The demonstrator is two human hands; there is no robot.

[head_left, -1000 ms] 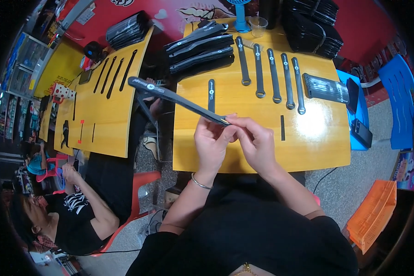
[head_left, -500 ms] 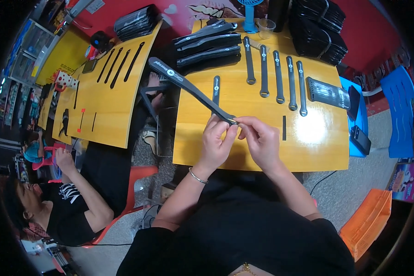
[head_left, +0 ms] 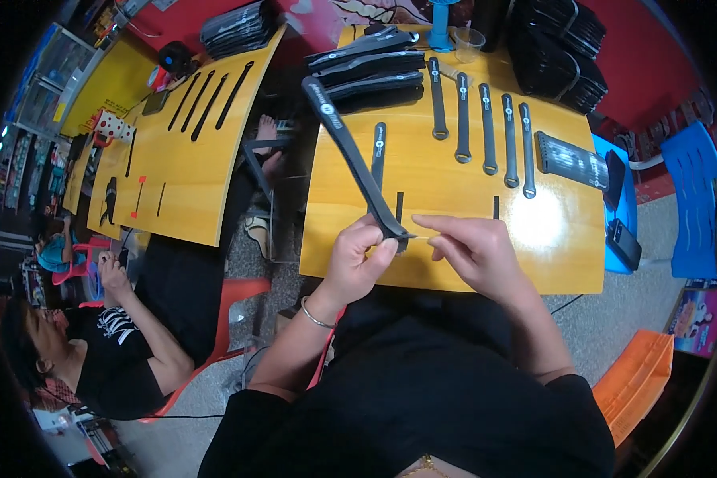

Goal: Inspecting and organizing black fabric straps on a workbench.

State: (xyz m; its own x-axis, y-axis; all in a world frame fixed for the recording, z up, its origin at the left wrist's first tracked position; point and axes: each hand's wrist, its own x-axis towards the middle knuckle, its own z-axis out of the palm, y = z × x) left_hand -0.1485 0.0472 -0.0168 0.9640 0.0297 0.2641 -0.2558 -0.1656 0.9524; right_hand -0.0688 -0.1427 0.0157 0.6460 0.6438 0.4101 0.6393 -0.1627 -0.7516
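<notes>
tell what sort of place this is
Probably a hand-assembly workshop: ring-ended black straps lie in a row on a yellow table, tied black bundles are stacked at its far end, and a co-worker sits at a similar table.

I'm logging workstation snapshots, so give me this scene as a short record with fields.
left hand: grips the lower end of a dark strap, which slants up and left
right hand: near that end; contact unclear
row: five straps, side by side on the yellow table
left of row: single strap
back left: black pile
back right: black bundle
back edge: blue fan, clear cup
floor, right: orange crate
</notes>
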